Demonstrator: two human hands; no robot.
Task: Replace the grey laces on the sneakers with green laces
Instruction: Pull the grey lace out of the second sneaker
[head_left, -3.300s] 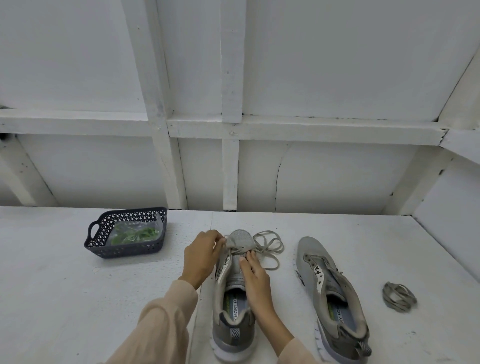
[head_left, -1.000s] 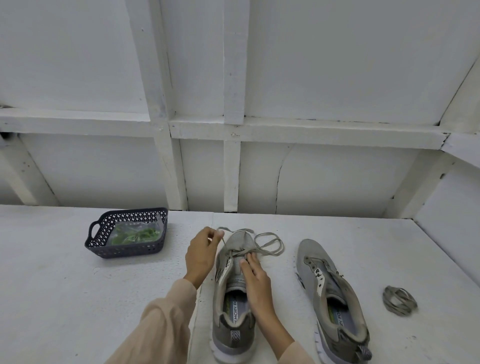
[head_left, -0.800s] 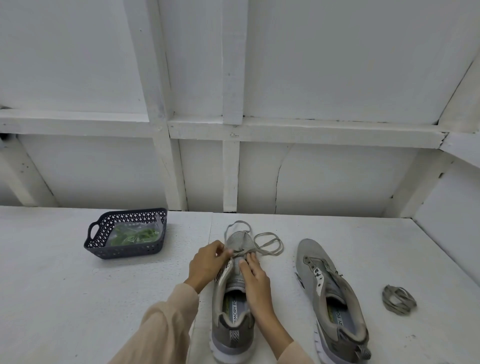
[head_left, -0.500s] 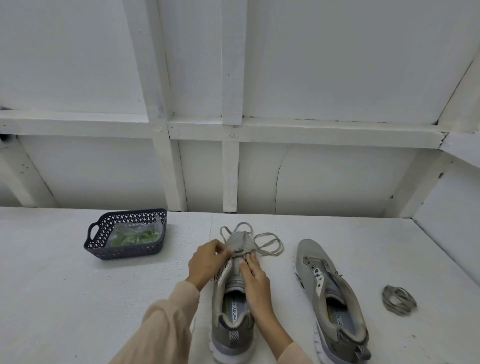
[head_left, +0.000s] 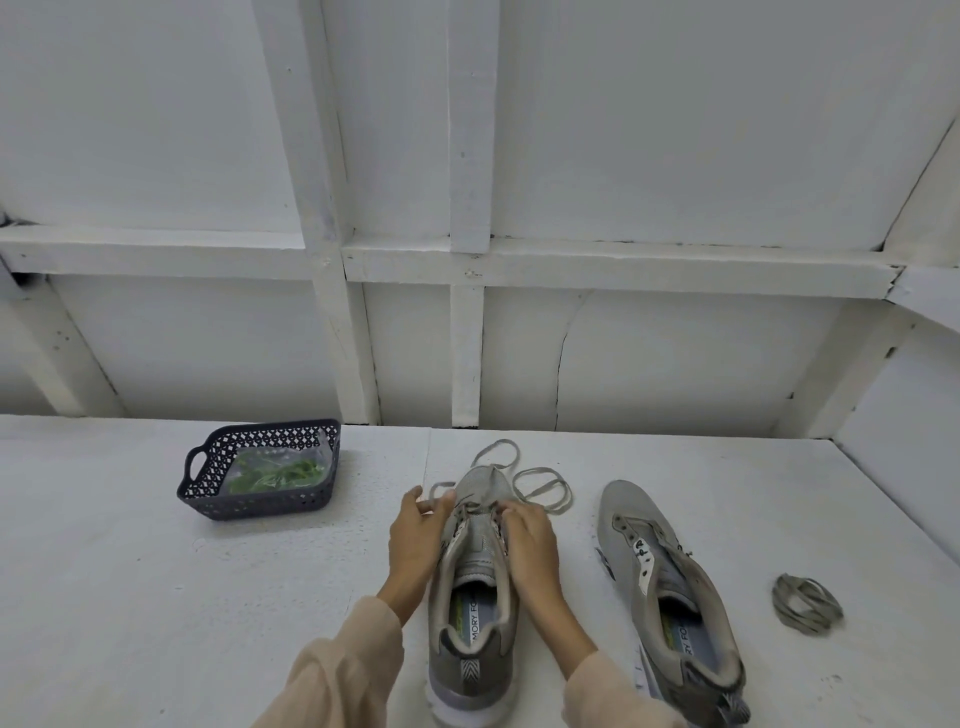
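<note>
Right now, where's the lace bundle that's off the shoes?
Head view: the lace bundle lies on the table at the far right, just right of the unlaced sneaker and not touching it.

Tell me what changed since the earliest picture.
The left hand has pulled more grey lace out; a new loop lies beyond the toe of the sneaker. The right hand slid from the tongue to the eyelets. Second sneaker, lace bundle and basket stayed.
</note>
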